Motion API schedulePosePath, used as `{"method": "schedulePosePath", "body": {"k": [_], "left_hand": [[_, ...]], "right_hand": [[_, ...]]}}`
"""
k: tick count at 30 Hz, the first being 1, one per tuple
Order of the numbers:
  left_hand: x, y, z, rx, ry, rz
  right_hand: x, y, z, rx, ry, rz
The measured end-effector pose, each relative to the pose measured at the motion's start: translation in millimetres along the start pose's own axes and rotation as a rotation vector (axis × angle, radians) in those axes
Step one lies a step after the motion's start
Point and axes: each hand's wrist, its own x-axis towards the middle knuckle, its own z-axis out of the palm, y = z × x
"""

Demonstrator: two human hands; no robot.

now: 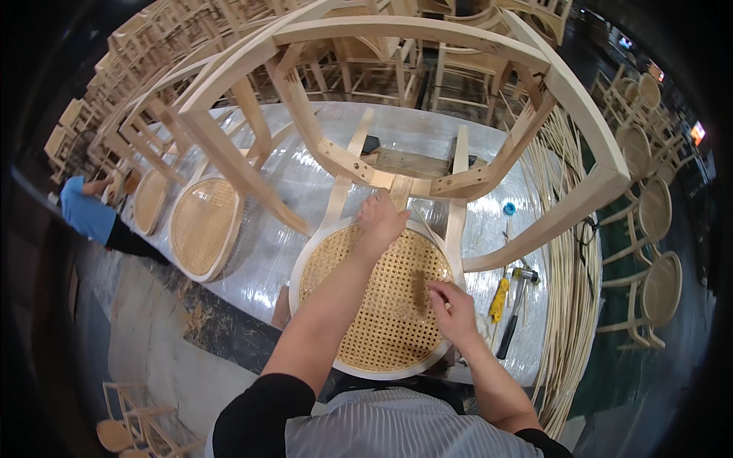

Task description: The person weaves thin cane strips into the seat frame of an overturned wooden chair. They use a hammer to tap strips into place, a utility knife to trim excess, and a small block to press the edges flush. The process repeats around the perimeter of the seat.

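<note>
A round cane-webbed seat (382,305) with a pale wooden rim lies in front of me, part of a chair frame (611,156) tipped over on the table. My left hand (382,219) is at the seat's far rim, fingers bent and pressed together beside the wooden back joint; what they grip is hidden. A thin pale strip (429,225) rises from the rim just right of that hand. Over the seat's right edge is my right hand (455,314), thumb and forefinger pinched; anything between them is too small to make out. Its shadow falls on the webbing.
Right of the seat lie a black-handled hammer (513,314), a yellow-handled tool (499,300) and a long bundle of cane strips (569,305). More cane seats (202,229) stand leftward on the plastic-covered table (267,252). A person in blue (84,210) is at far left. Chairs surround the table.
</note>
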Motion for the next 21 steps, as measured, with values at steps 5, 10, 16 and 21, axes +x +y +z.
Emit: {"method": "schedulePosePath", "body": {"k": [5,10,16,21], "left_hand": [[42.3,-38.6,-3.4,-0.150,-0.036,0.000],[-48.9,-32.5,-23.5,-0.640,-0.140,0.128],[-231.7,-2.2,-17.6,-0.567,-0.573,0.428],[-255.8,10.2,-9.7,-0.623,-0.583,0.602]], "right_hand": [[-30.6,-20.5,42.1,0.090,-0.009,0.212],[-88.4,-2.2,20.7,0.250,0.196,0.456],[-102.9,-6.7,9.3,0.473,0.294,0.523],[-106.8,50.5,-42.5,0.356,0.566,0.470]]}}
